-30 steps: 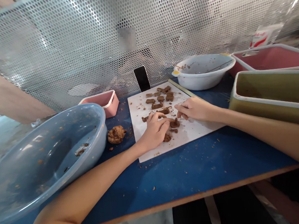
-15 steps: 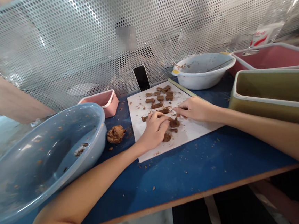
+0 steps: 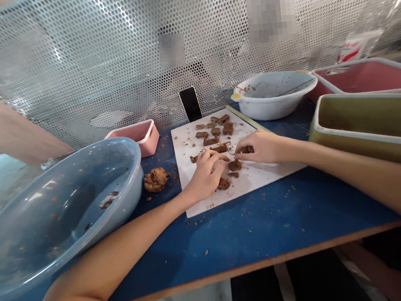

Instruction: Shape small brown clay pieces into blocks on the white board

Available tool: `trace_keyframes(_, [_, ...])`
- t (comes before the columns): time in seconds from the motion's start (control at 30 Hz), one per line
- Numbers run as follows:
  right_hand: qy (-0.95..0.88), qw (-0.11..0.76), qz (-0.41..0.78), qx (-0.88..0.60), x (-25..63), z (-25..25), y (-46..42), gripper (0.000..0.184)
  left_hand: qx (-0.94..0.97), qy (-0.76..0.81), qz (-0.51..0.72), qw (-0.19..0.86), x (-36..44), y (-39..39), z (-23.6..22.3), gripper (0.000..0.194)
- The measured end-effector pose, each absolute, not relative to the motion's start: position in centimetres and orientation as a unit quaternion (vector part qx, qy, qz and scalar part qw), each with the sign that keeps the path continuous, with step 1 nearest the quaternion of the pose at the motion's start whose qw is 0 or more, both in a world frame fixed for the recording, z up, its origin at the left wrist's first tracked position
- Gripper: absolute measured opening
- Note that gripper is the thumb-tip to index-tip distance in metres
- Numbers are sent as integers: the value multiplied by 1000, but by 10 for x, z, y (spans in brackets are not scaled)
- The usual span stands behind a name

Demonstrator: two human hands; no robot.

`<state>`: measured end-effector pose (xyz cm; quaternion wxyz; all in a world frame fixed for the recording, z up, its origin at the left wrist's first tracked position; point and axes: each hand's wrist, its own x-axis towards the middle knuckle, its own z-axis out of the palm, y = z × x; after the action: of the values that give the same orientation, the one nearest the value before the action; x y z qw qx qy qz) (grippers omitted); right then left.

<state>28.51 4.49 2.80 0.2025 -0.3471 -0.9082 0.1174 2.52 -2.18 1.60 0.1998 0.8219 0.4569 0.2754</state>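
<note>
A white board (image 3: 198, 202) carries several small brown clay pieces, some shaped like little bones. My left hand (image 3: 207, 174) lies over the board's left-middle part, its fingers spread and slightly bent across a clay strip; the fingertips' contact is partly hidden. My right hand (image 3: 261, 147) is at the board's right side, fingers curled round a dark brown clay piece (image 3: 247, 149) that shows between them. Between the hands sits a rounded clay lump (image 3: 234, 165), with a small clay bit (image 3: 234, 174) just below. Crumbly clay (image 3: 223, 183) lies beside my left thumb.
A large blue basin (image 3: 132, 175) stands left, near a clay lump (image 3: 156, 179) and a pink basket (image 3: 148, 141). A phone (image 3: 190, 104) leans behind the board. A stick (image 3: 245, 117), a white basin (image 3: 276, 108) and a green box (image 3: 367, 129) are on the right.
My right hand has shifted slightly, and a dark clay piece now shows within its curled fingers. My left hand stays nearly in place.
</note>
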Motion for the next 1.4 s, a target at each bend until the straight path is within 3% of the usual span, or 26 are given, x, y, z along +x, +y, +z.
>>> trace_keyframes(0.6, [-901,194,152,-358,282,26,45,22,822,456,274,203,25,-22,17,30])
trace_keyframes(0.87, [-880,225,143,-394,283,27,44,41,820,453,277,213,26,-23,19,31])
trace_keyframes(1.2, [-848,206,167,-459,278,38,37,39,821,444,292,208,25,-21,16,34])
trace_keyframes(1.4, [-839,204,162,-478,273,41,32,48,825,440,290,203,26,-21,17,33])
